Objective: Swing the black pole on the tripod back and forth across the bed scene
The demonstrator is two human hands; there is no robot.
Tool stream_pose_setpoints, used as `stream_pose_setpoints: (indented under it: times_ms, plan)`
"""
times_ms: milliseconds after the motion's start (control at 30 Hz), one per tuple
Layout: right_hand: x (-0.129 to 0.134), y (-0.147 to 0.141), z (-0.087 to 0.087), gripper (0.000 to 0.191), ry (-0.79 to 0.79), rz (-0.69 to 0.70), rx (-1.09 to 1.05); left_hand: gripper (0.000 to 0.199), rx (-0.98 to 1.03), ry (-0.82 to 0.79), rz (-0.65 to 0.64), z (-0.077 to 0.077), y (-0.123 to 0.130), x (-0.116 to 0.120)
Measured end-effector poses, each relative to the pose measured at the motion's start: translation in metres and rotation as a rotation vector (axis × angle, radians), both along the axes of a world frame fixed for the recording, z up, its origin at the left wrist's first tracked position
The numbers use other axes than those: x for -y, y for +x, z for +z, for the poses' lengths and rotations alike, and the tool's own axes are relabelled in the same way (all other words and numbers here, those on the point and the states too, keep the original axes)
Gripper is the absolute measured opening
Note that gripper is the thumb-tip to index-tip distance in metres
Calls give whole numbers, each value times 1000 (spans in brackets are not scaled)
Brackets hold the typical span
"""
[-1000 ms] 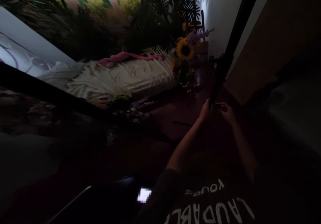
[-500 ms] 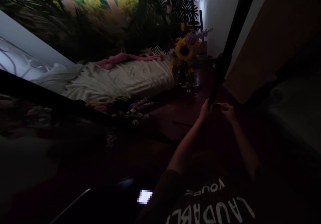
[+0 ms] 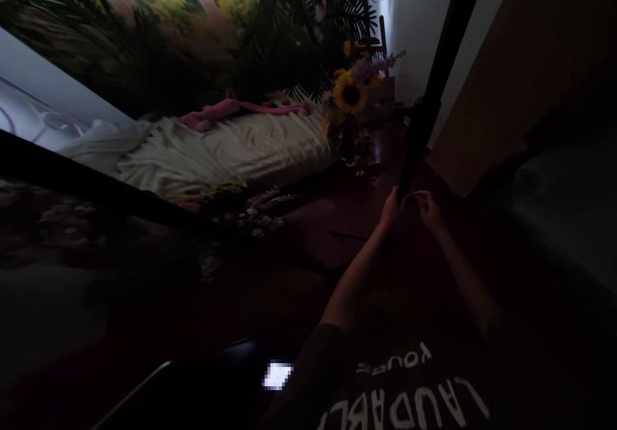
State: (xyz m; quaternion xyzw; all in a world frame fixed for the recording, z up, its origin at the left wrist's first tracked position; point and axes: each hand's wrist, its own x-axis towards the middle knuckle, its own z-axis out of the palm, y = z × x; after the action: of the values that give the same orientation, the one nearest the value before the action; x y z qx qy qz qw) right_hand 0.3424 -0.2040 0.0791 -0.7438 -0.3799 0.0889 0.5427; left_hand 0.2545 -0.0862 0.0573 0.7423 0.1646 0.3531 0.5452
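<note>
Pole (image 3: 452,31) leaning toward one o'clock

It is running one-to-seven, lying at one from the left fingers. The nearer left hand (image 3: 390,207) is gripping it; at three o'clock, the right hand (image 3: 430,213) is sitting half-curled, whether holding anything I cannot tell.

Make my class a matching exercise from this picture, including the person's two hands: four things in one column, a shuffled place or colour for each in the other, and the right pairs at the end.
Column one:
1. Left hand
2. Sunflower
3. Right hand
4. Soft toy

Column two:
A. Just right of the dark pole
B. Pink, lying along the back of the pale cloth
C. At the left side of the dark pole
D. Yellow around a dark centre

Right pairs: 1-C, 2-D, 3-A, 4-B
</note>
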Motion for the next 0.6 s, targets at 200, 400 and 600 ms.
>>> stream_pose_setpoints:
  times_ms: [200, 400, 600]
  plan:
    - [-5, -6, -6, 38, 63, -63, -83, 27, -11, -13, -9, 3, -1, 1]
    - [-20, -3, 1, 29, 76, -256, -292, 24, -21, 2, 13, 9, -2, 2]
    - [-21, 18, 16, 26, -49, -297, -531, 26, -47, 8, 3, 6, -2, 1]
